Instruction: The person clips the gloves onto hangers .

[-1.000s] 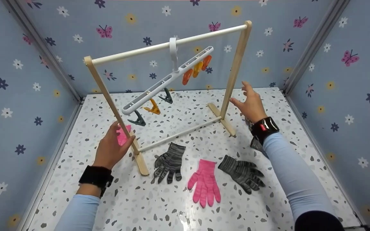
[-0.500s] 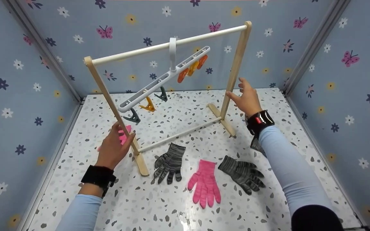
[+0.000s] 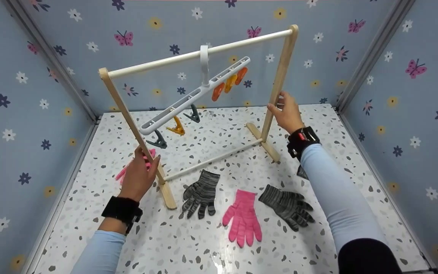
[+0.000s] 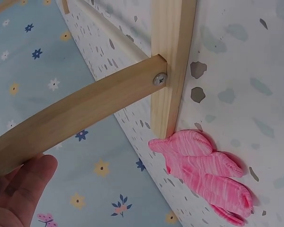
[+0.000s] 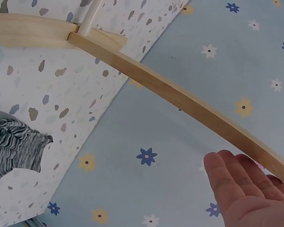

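Observation:
A wooden drying rack (image 3: 200, 57) stands on the speckled table. My left hand (image 3: 138, 173) holds its left post low down, thumb in front and fingers on the outer side. On the right post, my right hand (image 3: 289, 114) has its thumb across the front and its fingers behind, fairly straight in the right wrist view. From the top bar a white clip hanger (image 3: 192, 102) hangs slanted. It carries orange and yellow clips (image 3: 230, 83) at its far end, and dark green and yellow clips (image 3: 176, 126) at the near end.
Before the rack lie a grey striped glove (image 3: 200, 194), a pink glove (image 3: 243, 217) and another grey glove (image 3: 286, 207). A pink glove (image 4: 203, 175) lies behind the left post. Another grey glove (image 5: 19, 144) is partly hidden under the right arm. Patterned walls (image 3: 219, 15) enclose the table.
My right hand has moved left and come onto the right post. The left hand stays at the left post, its forearm shifting slightly right. The hanger has swung a little; the rack stands still.

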`<state>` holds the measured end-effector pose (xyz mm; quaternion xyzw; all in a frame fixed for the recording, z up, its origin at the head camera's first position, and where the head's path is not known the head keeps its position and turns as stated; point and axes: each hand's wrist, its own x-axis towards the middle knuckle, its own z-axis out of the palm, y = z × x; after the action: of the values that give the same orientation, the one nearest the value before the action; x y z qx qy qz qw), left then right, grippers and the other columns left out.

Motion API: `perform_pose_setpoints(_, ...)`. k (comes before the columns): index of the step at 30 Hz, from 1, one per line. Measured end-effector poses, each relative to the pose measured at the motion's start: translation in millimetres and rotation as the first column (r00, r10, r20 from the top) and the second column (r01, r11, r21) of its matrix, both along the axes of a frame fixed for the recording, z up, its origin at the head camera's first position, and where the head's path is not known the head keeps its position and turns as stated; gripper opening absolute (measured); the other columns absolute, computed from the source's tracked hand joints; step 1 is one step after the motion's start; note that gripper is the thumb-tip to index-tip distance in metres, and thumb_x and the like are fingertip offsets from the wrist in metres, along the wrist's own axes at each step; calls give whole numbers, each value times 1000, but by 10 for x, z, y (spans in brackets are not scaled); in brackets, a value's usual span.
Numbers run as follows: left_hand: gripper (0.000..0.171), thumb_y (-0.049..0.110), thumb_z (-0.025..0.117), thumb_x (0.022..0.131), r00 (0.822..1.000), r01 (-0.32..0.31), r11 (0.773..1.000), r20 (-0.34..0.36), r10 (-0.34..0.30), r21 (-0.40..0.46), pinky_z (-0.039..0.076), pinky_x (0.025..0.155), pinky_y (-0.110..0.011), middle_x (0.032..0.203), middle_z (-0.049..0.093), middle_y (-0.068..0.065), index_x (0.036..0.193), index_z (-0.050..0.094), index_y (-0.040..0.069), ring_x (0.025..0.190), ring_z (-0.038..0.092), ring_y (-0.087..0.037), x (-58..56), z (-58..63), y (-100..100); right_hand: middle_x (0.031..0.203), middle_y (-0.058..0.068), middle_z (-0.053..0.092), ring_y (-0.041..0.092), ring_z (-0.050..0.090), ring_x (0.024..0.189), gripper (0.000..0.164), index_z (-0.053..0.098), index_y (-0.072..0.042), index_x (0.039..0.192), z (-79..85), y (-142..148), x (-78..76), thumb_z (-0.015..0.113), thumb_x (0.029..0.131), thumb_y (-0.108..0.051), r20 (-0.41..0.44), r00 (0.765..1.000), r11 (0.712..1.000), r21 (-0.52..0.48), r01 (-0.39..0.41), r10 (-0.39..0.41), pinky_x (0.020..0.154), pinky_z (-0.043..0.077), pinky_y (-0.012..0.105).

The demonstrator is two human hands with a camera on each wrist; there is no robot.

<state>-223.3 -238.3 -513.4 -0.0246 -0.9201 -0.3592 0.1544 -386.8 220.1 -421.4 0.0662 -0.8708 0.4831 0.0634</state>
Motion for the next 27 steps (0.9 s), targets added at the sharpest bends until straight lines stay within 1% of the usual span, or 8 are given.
perform_pose_setpoints(3, 50, 22, 58, 114, 1000, 0, 1000, -12, 0, -9, 64, 88, -59, 123, 69, -34, 147, 41, -10, 109, 75, -48, -2, 2, 17, 148, 35, 59, 47, 61, 140, 54, 41, 9, 157, -13, -9, -36, 62, 110, -9, -20, 1000, 1000, -12, -6, 6, 118, 52, 51)
perform_pose_setpoints(6, 46, 21, 56, 114, 1000, 0, 1000, -4, 0, -3, 65, 84, -59, 121, 69, -34, 145, 41, -11, 106, 75, -47, -7, -2, 31, 146, 36, 59, 48, 62, 138, 50, 43, 10, 154, -29, -13, -64, 60, 110, -6, -25, 1000, 1000, -23, -12, 11, 117, 53, 52)
perform_pose_setpoints(10, 41, 22, 55, 115, 1000, -14, 1000, 23, 13, 7, 65, 81, -58, 115, 70, -33, 139, 44, -9, 100, 75, -43, -14, -16, 42, 144, 36, 60, 47, 62, 136, 45, 44, 10, 152, -44, -28, -93, 57, 111, -5, -13, 1000, 999, -33, -15, 15, 116, 54, 52)
perform_pose_setpoints(14, 37, 20, 54, 115, 999, -3, 1000, 32, 3, 21, 64, 78, -56, 110, 70, -31, 136, 45, -9, 94, 74, -41, -19, -24, 43, 144, 37, 59, 48, 63, 136, 41, 46, 11, 148, -45, -46, -126, 56, 111, -4, 3, 1000, 999, -35, -5, 6, 116, 54, 53)
perform_pose_setpoints(17, 36, 20, 53, 115, 999, 6, 1000, 41, -7, 30, 65, 79, -56, 109, 69, -30, 137, 45, -9, 92, 73, -39, -24, -19, 42, 146, 36, 59, 47, 62, 137, 37, 47, 10, 144, -45, -53, -156, 55, 112, -6, 31, 999, 1000, -20, 13, -12, 115, 54, 54)
perform_pose_setpoints(20, 37, 20, 52, 116, 998, 0, 1000, 61, -1, 26, 65, 80, -55, 110, 68, -29, 137, 46, -10, 93, 73, -38, -33, -8, 43, 147, 35, 59, 45, 62, 138, 32, 49, 8, 140, -43, -60, -186, 54, 113, -9, 47, 998, 1000, 1, 30, -30, 115, 54, 55)
perform_pose_setpoints(23, 39, 21, 50, 116, 997, -7, 1000, 79, 5, 24, 66, 78, -54, 108, 68, -29, 138, 45, -11, 92, 73, -38, -40, 9, 47, 145, 34, 61, 44, 63, 135, 28, 52, 9, 135, -47, -66, -208, 52, 113, -8, 35, 999, 999, 5, 36, -36, 113, 55, 55)
perform_pose_setpoints(27, 40, 19, 48, 116, 996, -16, 999, 90, 13, 36, 65, 73, -51, 103, 68, -30, 138, 43, -14, 87, 74, -38, -51, 33, 59, 141, 36, 63, 45, 65, 131, 28, 54, 14, 135, -67, -65, -230, 51, 112, -4, 10, 1000, 1000, -22, 15, -15, 111, 55, 54)
